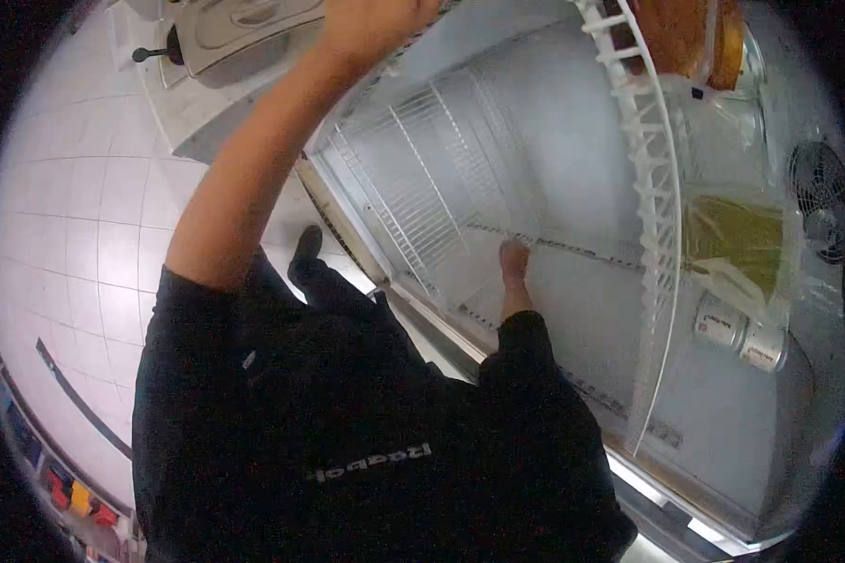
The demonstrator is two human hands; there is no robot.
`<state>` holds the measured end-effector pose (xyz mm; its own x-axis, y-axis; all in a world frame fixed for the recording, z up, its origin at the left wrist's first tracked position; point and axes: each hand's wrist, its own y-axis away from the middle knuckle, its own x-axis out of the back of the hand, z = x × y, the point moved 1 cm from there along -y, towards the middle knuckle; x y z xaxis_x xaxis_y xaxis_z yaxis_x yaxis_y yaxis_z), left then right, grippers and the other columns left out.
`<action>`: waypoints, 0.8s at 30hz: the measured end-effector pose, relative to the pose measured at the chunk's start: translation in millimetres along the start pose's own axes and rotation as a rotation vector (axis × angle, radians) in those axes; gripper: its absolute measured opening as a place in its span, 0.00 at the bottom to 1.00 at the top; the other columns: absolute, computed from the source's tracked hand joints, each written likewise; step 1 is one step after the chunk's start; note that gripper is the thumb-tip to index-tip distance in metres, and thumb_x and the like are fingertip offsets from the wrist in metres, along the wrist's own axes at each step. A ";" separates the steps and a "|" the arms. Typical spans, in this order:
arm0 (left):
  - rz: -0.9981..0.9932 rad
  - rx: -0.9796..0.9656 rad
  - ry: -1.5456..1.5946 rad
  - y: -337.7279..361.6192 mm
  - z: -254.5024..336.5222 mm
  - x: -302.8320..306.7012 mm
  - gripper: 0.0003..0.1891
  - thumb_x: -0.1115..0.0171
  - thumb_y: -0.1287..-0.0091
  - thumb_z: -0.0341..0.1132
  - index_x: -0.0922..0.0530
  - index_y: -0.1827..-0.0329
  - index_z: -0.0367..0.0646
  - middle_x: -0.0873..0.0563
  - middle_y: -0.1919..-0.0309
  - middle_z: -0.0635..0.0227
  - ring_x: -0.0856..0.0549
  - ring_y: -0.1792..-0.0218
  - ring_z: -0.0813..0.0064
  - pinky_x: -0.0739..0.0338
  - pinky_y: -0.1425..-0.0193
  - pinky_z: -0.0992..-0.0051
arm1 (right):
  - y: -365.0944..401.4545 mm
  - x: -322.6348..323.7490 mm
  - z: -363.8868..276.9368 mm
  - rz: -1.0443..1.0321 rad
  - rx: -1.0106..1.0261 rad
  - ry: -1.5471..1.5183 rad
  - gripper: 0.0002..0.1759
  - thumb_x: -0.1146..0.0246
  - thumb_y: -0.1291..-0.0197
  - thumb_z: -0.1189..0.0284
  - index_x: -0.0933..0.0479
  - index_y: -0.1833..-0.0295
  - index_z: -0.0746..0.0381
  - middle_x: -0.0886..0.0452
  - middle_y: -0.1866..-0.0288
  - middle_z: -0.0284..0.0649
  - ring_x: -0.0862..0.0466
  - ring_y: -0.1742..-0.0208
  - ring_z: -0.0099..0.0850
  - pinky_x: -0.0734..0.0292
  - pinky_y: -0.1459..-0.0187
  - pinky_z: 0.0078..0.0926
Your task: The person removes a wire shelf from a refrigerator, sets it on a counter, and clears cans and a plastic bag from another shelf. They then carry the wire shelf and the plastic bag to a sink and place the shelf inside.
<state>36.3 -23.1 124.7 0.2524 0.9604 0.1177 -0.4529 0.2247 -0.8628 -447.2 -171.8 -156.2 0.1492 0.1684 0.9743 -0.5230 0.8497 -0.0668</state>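
My left arm reaches up to the top edge, where my left hand [376,21] is beside the end of a white wire part; its fingers are mostly cut off by the frame. My right hand [514,255] is inside the white cabinet [573,141], low near a dark-marked seam, its fingers too small and blurred to read. A white wire rack [413,169] lies to the left of it. Another white wire shelf [662,197] runs down the right side, apart from my right hand.
Right of the shelf are a bag of green stuff [732,235], two white cans [720,321], an orange-brown container [671,38] and a fan grille [820,178]. A metal lid [244,38] stands upper left. The tiled floor [84,225] and coloured items [80,497] show at left.
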 end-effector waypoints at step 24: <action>-0.029 0.033 0.007 12.1 9.7 -3.8 0.32 0.44 0.40 0.42 0.46 0.40 0.31 0.32 0.52 0.39 0.28 0.52 0.44 0.33 0.49 0.60 | 44.4 39.2 7.9 -0.758 -0.088 0.101 0.33 0.39 0.54 0.52 0.29 0.47 0.65 0.33 0.42 0.50 0.32 0.41 0.42 0.41 0.39 0.37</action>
<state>21.5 -22.5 118.6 0.2715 0.9524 0.1388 -0.4729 0.2576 -0.8426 -471.1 -131.5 -119.3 0.5181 -0.4347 0.7366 -0.1790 0.7870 0.5904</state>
